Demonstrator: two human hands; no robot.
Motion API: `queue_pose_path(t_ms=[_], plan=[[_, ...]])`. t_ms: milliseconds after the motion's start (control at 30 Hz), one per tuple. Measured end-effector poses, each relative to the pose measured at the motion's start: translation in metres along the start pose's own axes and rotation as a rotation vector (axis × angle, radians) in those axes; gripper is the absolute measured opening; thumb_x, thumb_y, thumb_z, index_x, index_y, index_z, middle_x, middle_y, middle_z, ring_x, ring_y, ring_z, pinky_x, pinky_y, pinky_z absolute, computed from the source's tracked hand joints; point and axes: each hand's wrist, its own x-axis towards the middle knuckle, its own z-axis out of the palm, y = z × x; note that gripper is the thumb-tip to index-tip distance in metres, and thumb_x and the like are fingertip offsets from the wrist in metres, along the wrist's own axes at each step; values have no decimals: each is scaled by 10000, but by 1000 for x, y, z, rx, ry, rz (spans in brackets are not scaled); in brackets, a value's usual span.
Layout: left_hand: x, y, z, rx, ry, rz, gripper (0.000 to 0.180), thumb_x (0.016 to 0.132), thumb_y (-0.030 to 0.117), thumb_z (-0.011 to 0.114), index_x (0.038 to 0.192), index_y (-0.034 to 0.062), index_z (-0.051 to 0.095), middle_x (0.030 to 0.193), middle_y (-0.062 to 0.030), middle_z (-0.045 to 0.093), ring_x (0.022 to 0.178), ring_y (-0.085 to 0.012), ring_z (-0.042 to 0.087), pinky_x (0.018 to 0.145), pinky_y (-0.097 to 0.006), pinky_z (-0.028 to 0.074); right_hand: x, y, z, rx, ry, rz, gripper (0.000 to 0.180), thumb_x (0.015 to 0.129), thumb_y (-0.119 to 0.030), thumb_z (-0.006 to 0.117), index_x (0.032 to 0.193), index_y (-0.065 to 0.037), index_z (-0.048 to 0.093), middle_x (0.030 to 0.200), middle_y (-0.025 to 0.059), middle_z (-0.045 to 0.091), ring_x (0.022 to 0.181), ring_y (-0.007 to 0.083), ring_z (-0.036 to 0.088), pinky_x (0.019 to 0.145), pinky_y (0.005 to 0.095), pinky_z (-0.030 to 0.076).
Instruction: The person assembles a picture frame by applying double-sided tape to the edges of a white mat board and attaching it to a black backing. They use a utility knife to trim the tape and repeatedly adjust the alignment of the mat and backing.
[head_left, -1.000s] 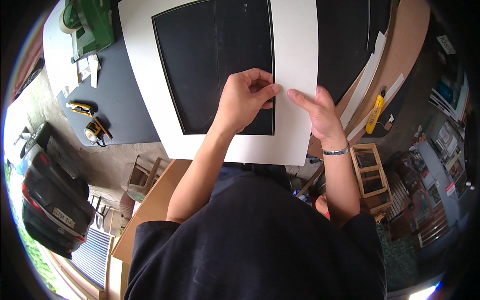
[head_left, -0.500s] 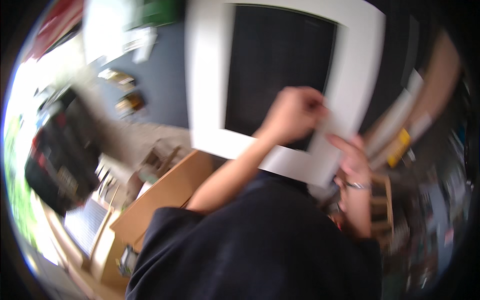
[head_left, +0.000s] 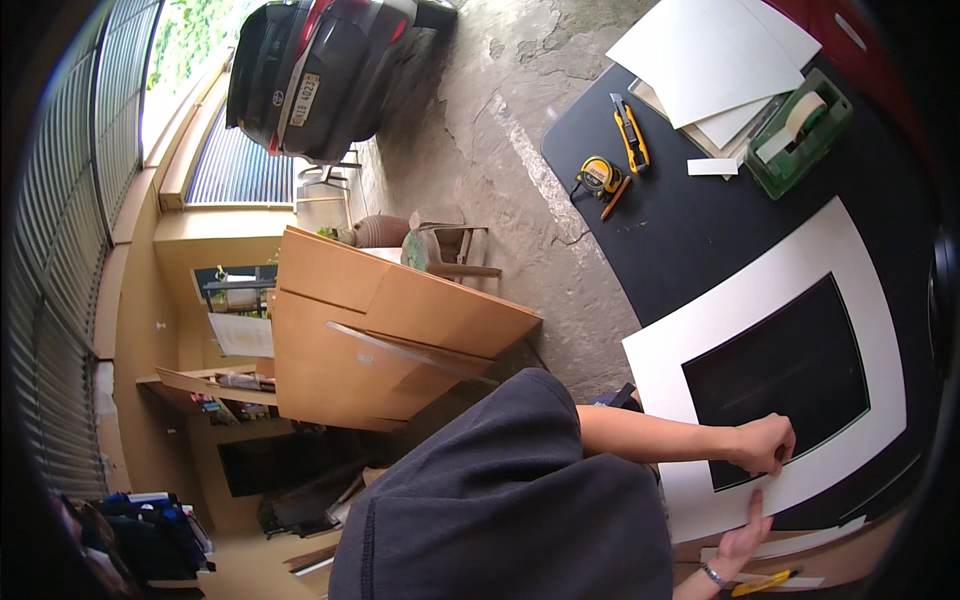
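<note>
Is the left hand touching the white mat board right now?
Touching. The head view shows the left hand curled over the inner window edge of the white mat board, fingers pressed on its border.

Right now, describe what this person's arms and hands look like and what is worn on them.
Both forearms are bare. A dark grey short sleeve covers the upper arm on the left hand side. The right hand has a thin bracelet at the wrist. No gloves or rings are visible.
</note>
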Motion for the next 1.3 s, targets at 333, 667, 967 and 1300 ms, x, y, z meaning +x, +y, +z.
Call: queue_pose_path(t_ms=[333,667,967,1300], plan=[[15,-9,19,51,7,142,148,684,30,748,803,-51,714,722,-170,705,700,-270,716,629,-355,557,-1,2,-31,-24,90,-60,570,997,-189,680,1476,17,450,1445,136,532,1290,258,519,1093,401,409],[-29,29,-101,390,1000,542,470,897,192,740,1295,34,544,1311,-181,562,1235,-351,553,1070,-422,441,-66,-73,17,-737,146,-327,717,932,-241,747,1490,68,419,1416,237,564,1266,284,555,1108,431,409],[-11,25,-125,-85,427,143,835,909,509,735,1479,-11,416,1419,-201,534,1274,-288,554,1092,-415,432,-91,-169,3,-960,-47,-167,697,942,-215,735,1484,81,413,1415,234,560,1264,282,556,1118,426,400],[-109,-24,-103,-440,164,94,341,953,282,754,1216,72,699,1123,-9,684,1058,-111,626,945,-319,525,-26,-273,-65,-948,-247,-468,515,908,-180,746,1327,38,541,1205,110,657,1076,205,620,966,360,495]])
